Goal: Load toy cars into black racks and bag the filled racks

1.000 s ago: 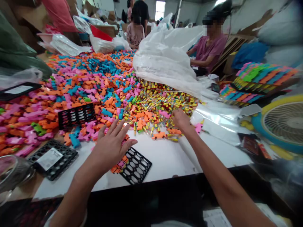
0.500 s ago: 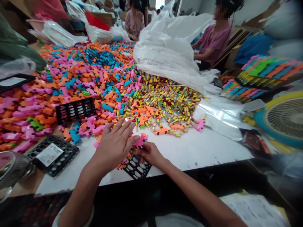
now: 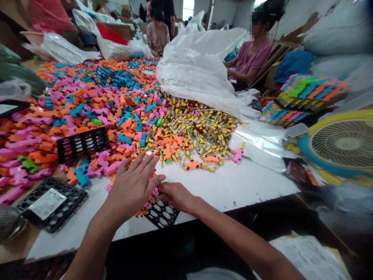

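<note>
In front of me lies a black tray (image 3: 164,216) with rows of holes; its left part carries small coloured plastic toys, partly covered by my hands. My left hand (image 3: 138,181) is held flat over these toys, fingers stretched and the thumb apart. From the right, my right hand (image 3: 176,194) reaches down to the tray, its fingertips pinched at a small pink plastic toy (image 3: 155,192) beside my left thumb. The fingertips are partly hidden. Beyond the hands spreads a heap of yellow-capped clear tubes (image 3: 198,124).
A large pile of pink, orange and blue toys (image 3: 87,101) covers the left side. Black trays (image 3: 83,146) stand or lie there, one with a white label (image 3: 48,203). To the right are a fan (image 3: 346,144) and stacked filled trays (image 3: 313,91). Two people sit beyond a white sack (image 3: 192,66).
My right hand has lowered the pink toy from above the tray to among the others. My left hand stays flat over the tray. The whole view has shifted slightly.
</note>
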`<state>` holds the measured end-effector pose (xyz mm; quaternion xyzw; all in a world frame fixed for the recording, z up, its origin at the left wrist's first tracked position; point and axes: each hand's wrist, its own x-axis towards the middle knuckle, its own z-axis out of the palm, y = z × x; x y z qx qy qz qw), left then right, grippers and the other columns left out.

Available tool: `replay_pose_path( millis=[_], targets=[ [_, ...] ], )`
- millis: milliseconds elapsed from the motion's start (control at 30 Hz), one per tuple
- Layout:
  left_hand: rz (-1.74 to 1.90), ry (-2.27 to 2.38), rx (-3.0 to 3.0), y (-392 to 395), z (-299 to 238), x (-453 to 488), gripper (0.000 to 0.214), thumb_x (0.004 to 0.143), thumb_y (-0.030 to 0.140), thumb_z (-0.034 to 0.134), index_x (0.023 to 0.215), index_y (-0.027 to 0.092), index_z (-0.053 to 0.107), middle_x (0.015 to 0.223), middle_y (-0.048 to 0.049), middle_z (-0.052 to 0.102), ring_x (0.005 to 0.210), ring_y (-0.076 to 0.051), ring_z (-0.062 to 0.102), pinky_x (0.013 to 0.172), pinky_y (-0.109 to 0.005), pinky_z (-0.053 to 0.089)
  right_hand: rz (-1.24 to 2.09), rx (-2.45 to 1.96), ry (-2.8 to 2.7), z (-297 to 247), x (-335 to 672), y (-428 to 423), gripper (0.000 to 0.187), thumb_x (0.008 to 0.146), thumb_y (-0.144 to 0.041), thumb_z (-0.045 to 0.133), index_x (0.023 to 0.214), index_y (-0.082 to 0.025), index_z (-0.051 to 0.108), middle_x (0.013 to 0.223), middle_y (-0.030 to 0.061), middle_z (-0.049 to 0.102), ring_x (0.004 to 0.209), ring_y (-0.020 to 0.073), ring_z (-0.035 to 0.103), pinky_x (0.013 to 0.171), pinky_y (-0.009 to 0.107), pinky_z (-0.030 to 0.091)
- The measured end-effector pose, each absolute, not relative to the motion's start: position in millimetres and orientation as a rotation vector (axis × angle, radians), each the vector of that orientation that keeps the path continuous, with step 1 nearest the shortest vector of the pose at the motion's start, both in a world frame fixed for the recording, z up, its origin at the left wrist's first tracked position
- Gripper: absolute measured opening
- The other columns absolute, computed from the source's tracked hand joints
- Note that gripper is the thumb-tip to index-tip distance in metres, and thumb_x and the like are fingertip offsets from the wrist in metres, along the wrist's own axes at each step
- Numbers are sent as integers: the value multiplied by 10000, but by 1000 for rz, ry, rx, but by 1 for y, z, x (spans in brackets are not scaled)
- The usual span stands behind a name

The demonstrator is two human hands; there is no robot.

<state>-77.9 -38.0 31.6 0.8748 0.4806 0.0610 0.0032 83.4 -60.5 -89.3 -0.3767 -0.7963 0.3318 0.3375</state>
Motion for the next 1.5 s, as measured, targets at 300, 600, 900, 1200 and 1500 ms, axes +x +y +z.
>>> replay_pose_path(
  millis=[300, 600, 900, 1200, 1500],
  targets=[
    [234, 1527, 2746, -39, 32, -76, 627, 919, 588, 185, 1390, 238, 406, 1446, -58, 458, 1380, -275, 355, 1075, -507, 305, 182, -1990, -1933, -77, 213, -42, 150, 880, -197, 523, 961, -193, 650, 1051, 90, 593, 872, 215, 581, 689, 282, 427],
    [154, 1539, 2729, -40, 34, -75, 620, 925, 573, 156, 1397, 245, 390, 1465, -49, 436, 1397, -262, 324, 1092, -505, 275, 253, -1880, -2120, -87, 203, -33, 176, 911, -182, 471, 1052, -176, 575, 1112, 98, 569, 872, 191, 560, 699, 271, 403],
    [206, 1533, 2739, -41, 32, -74, 615, 928, 572, 166, 1390, 241, 401, 1451, -59, 458, 1398, -254, 323, 1099, -484, 257, 967, -1459, -1683, -75, 177, -51, 158, 943, -270, 390, 968, -196, 526, 783, 12, 609, 694, 143, 596, 663, 263, 459],
    [154, 1531, 2757, -38, 31, -75, 648, 926, 576, 121, 1402, 221, 381, 1470, -55, 426, 1394, -262, 332, 1087, -502, 278, 1535, -848, -1304, -104, 80, -61, 188, 839, -326, 578, 969, -218, 497, 766, -28, 594, 569, 112, 592, 537, 228, 483],
    [209, 1535, 2766, -39, 28, -77, 663, 920, 589, 105, 1401, 224, 381, 1465, -40, 432, 1395, -259, 331, 1091, -516, 278, 978, -948, -1981, -102, 93, -46, 61, 862, -237, 585, 848, -191, 547, 860, 8, 591, 809, 147, 556, 760, 255, 464]
  ],
)
